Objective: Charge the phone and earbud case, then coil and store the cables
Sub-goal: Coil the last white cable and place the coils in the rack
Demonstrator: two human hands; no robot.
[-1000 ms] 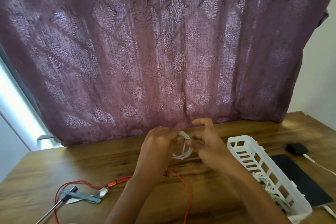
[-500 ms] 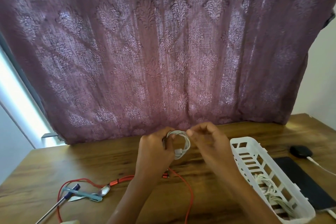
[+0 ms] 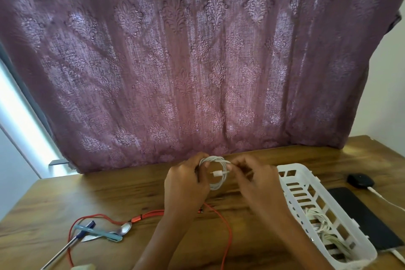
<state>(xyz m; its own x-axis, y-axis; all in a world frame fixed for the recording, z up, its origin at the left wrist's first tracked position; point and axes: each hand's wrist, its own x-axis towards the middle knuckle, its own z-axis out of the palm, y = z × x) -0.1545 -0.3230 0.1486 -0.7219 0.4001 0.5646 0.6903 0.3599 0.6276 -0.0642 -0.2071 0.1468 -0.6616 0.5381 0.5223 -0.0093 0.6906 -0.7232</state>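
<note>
Curtain [image 3: 197, 61] backs the bench [image 3: 109, 193]; mid-bench the left hand [image 3: 186, 184] grips the coil [image 3: 221, 160] so loops hold together, right hand [image 3: 256, 182] pinches its plug end [image 3: 218, 174], likely to tuck it; basket [image 3: 285, 169] at 3 o'clock.

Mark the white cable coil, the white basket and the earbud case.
white cable coil [image 3: 216, 185], head view, lower arc of the loop
white basket [image 3: 291, 167], head view, far rim
earbud case [image 3: 359, 180], head view, middle of its black top
</note>
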